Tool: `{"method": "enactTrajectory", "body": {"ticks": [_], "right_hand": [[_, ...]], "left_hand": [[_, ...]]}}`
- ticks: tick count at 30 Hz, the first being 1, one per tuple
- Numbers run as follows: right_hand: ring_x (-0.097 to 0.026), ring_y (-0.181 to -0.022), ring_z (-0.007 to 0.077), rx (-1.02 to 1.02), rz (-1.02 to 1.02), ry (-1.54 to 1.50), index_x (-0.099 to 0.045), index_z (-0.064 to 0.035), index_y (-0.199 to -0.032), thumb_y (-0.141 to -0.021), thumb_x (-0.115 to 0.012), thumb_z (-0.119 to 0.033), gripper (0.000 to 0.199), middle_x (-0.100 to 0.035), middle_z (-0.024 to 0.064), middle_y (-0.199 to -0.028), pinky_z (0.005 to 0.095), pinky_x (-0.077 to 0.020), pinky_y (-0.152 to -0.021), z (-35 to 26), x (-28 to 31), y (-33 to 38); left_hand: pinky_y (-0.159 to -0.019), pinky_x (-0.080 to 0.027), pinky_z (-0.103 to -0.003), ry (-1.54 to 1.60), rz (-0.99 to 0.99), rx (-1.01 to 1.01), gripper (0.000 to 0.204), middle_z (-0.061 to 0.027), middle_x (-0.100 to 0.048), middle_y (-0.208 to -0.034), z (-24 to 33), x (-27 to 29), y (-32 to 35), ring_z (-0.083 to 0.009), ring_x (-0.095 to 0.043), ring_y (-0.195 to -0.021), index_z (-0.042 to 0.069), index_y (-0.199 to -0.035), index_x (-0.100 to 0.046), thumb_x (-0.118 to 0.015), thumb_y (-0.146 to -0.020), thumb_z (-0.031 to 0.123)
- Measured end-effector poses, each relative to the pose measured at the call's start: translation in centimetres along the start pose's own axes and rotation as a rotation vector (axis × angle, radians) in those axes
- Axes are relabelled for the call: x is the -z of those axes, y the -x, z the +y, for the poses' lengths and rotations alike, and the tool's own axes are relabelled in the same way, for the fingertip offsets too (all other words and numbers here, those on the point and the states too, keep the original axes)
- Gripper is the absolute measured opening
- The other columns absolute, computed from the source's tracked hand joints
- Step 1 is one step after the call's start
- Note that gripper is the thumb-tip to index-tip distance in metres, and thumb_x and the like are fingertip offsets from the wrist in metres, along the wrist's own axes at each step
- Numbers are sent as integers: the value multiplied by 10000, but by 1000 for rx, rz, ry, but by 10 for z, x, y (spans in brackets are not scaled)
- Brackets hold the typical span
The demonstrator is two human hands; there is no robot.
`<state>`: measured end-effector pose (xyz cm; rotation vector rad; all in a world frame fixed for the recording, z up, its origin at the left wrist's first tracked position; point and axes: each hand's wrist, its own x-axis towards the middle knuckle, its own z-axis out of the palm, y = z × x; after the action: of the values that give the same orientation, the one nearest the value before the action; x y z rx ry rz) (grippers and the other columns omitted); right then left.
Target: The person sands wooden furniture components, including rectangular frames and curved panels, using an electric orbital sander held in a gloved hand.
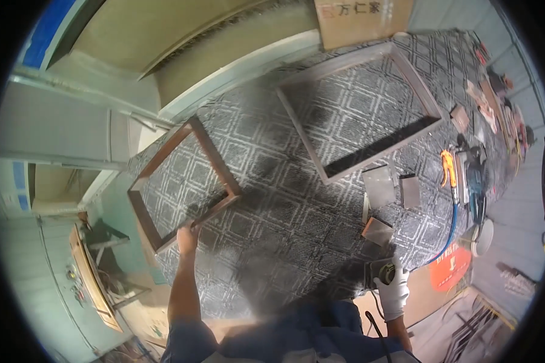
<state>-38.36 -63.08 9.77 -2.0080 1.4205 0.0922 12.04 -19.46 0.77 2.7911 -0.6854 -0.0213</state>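
My bare left hand is closed on the near edge of a reddish-brown wooden frame, which rests on the patterned carpet to the left. My right hand wears a white glove and is wrapped round a dark, corded palm sander at the lower right. The sander's underside is hidden from this view. A larger, greyish-brown wooden frame lies farther off on the carpet, touched by neither hand. Just beyond the sander sits a small brown-edged block.
Flat grey pieces lie near the larger frame's corner. To the right are an orange air blow gun on a blue hose and a teal power tool. A wooden board stands at left; a cardboard sheet leans at the back.
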Motion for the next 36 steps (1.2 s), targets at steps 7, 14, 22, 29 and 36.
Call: {"method": "enactTrajectory", "body": {"ticks": [7, 14, 22, 29, 36], "right_hand": [[-629, -1203, 368, 233, -58, 94, -564, -141, -1450, -704, -907, -189, 822, -627, 179, -1298, 466, -551, -973, -14, 16, 27], [-710, -1113, 348, 627, 22, 143, -591, -149, -1417, -680, -927, -172, 810, -668, 148, -1314, 400, -596, -927, -77, 39, 96], [-735, -883, 288, 919, 147, 31, -671, -183, -1369, -674, -943, -193, 746, -648, 109, -1136, 358, -602, -715, -199, 122, 197], [-719, -734, 316, 1109, -11, 332, -617, -298, -1423, -772, -855, -302, 693, -618, 126, -1100, 393, -606, -665, -302, 116, 227], [-706, -703, 299, 1452, -61, 357, -625, -251, -1390, -786, -802, -350, 638, -626, 128, -1071, 399, -594, -622, -369, 54, 177]], "left_hand": [[-849, -518, -452, 263, 40, 81, 296, -142, -697, -756, 63, 68, 17, -365, -656, -696, 50, -916, -765, -831, -869, 334], [-636, -491, -446, 79, 221, 19, 474, -120, -605, -604, 103, 198, 62, -363, -592, -593, 52, -681, -639, -872, -804, 446], [-658, -539, -500, 52, -127, -47, 592, -161, -696, -700, 130, 250, 116, -401, -693, -716, 84, -749, -727, -673, -912, 651], [-703, -550, -515, 57, -129, -72, 649, -174, -725, -754, 138, 232, 139, -399, -715, -756, 107, -780, -752, -566, -953, 705], [-676, -559, -545, 69, 25, -134, 536, -180, -729, -767, 125, 209, 121, -412, -713, -727, 113, -771, -730, -462, -1077, 461]]}}
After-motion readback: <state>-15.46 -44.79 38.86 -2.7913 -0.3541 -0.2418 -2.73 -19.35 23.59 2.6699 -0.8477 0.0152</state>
